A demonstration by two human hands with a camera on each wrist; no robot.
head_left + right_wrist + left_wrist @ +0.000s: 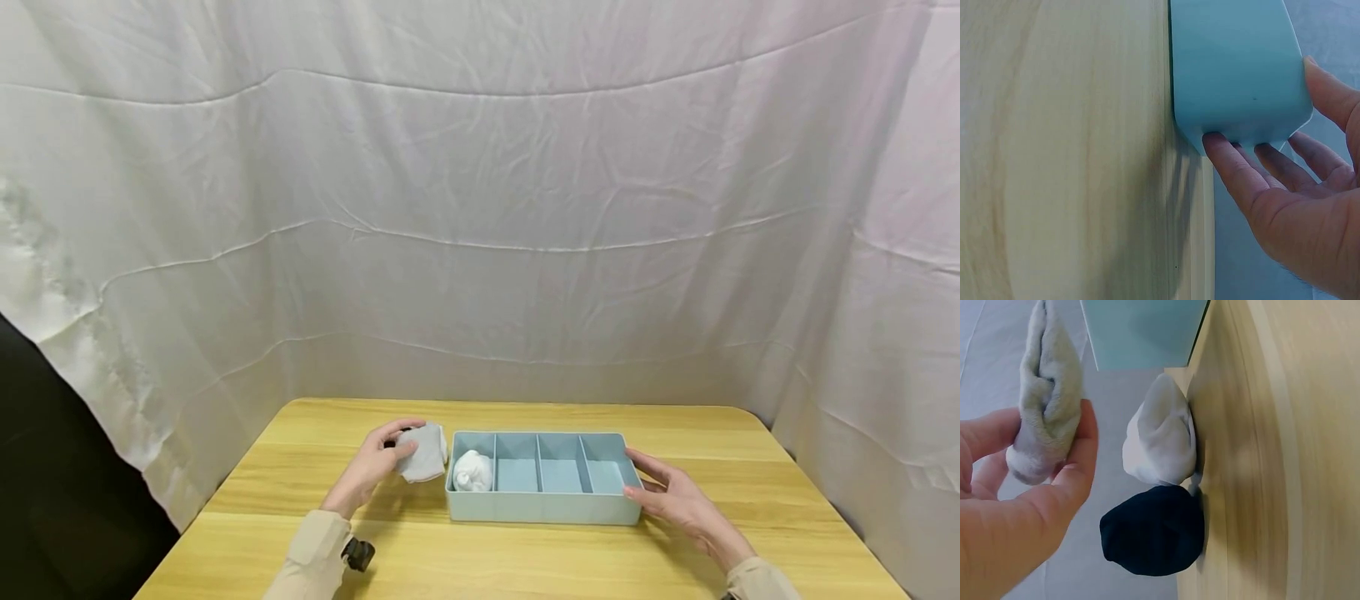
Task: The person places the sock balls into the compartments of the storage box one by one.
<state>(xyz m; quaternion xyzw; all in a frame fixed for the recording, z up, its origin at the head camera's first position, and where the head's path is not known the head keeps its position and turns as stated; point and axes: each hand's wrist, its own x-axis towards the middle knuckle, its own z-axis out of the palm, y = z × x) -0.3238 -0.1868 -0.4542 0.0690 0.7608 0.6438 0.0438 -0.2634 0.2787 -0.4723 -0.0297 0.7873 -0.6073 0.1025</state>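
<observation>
My left hand (369,467) pinches a folded light grey sock (422,452) between thumb and fingers, just left of a pale blue divided box (543,508). Up close, the sock (1047,406) shows fuzzy fabric in creased folds. A white balled-up cloth bundle (473,472) fills the box's leftmost compartment. The right hand (686,502) grips the box's right end. In the right wrist view its thumb lies on the box's edge while the fingers touch the end wall (1241,134).
Beyond the left hand, a white folded bundle (1161,434) and a black one (1152,531) rest on the wooden table (517,562), largely hidden in the head view. Thin dividers (538,462) split the box. Pale curtains (525,250) hang around the table.
</observation>
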